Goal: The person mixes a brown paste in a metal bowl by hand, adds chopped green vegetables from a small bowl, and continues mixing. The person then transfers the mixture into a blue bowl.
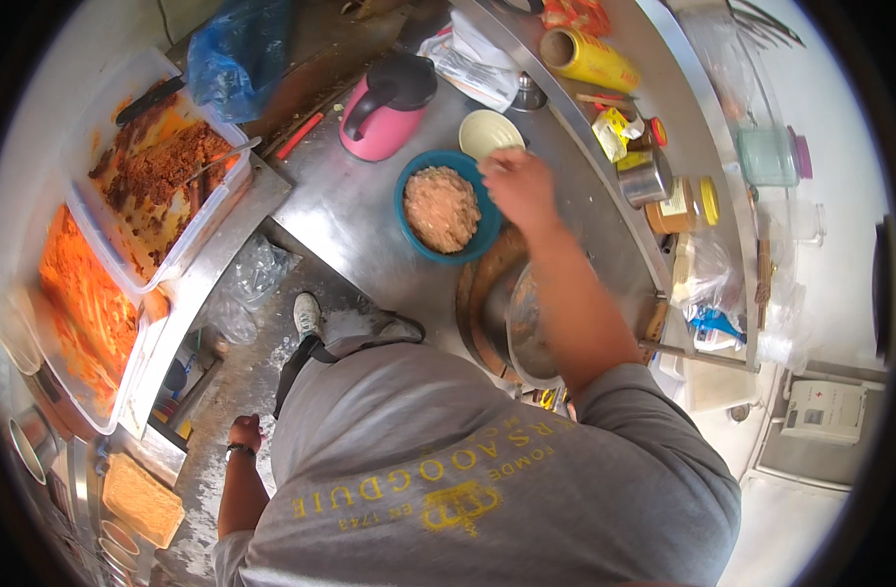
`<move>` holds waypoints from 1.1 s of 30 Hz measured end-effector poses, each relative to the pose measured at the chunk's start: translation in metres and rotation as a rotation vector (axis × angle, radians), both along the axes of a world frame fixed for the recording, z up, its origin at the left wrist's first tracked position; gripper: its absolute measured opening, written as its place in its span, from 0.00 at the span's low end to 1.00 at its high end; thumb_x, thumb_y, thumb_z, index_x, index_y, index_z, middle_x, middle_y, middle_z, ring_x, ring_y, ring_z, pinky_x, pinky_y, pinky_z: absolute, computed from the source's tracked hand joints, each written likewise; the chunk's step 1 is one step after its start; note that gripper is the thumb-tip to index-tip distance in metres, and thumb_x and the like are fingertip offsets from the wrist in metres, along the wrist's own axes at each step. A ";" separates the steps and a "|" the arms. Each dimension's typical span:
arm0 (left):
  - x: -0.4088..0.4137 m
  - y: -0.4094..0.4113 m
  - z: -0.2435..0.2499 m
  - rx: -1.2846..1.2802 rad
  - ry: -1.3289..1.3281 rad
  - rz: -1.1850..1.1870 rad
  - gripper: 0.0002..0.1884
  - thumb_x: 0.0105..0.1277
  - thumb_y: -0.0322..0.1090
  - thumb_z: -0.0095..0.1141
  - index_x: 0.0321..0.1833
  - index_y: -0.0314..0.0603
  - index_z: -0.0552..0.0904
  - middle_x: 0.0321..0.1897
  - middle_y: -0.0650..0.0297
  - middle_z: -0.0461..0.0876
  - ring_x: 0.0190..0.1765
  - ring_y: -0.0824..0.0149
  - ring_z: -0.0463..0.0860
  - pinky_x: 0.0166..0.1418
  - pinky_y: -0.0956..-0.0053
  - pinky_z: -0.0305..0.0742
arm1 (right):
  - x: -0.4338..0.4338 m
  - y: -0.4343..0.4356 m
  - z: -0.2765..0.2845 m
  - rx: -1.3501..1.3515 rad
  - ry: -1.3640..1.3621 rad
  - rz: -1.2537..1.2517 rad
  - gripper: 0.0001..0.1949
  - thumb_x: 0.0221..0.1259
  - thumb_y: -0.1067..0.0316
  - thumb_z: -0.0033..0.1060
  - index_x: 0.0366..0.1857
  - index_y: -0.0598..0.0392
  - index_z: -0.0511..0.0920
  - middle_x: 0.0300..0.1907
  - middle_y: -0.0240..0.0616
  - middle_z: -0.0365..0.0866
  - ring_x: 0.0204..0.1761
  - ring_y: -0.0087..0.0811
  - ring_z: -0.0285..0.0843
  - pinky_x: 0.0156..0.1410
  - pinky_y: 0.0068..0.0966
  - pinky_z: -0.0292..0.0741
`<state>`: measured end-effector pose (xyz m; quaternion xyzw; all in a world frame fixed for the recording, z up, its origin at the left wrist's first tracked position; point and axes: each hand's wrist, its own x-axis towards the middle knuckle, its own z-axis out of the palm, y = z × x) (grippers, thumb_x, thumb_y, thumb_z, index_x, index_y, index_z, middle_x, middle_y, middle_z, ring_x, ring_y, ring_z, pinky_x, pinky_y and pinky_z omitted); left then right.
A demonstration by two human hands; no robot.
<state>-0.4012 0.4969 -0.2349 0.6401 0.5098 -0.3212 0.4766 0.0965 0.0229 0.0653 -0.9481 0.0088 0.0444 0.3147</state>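
Note:
A teal plastic bowl (489, 233) with pale pink minced meat (442, 209) in it sits on the steel counter. Touching or close beside its far edge is a small cream bowl (484, 130). My right hand (517, 183) is over the rims of both bowls, its fingers bunched and blurred; whether something is between them cannot be told. My left hand (247, 433), a bracelet at the wrist, hangs low beside my body, fingers curled, away from the counter. A pink jug with a black lid (384, 121) stands left of the teal bowl.
Plastic tubs (170, 273) of orange-red paste stand at the left, a knife in one. A red-handled tool (299, 136) and a blue plastic bag (236, 66) lie nearby. Metal basins (525, 323) sit under my right forearm. Jars (683, 205) and a yellow film roll (591, 60) line the right shelf.

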 end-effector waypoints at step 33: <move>0.316 -0.414 0.269 -0.351 -0.670 -0.819 0.16 0.82 0.41 0.43 0.41 0.34 0.74 0.24 0.50 0.81 0.25 0.52 0.83 0.35 0.57 0.78 | -0.139 -0.138 -0.128 0.780 0.367 -0.507 0.20 0.68 0.53 0.62 0.54 0.57 0.85 0.53 0.41 0.87 0.54 0.36 0.82 0.61 0.35 0.75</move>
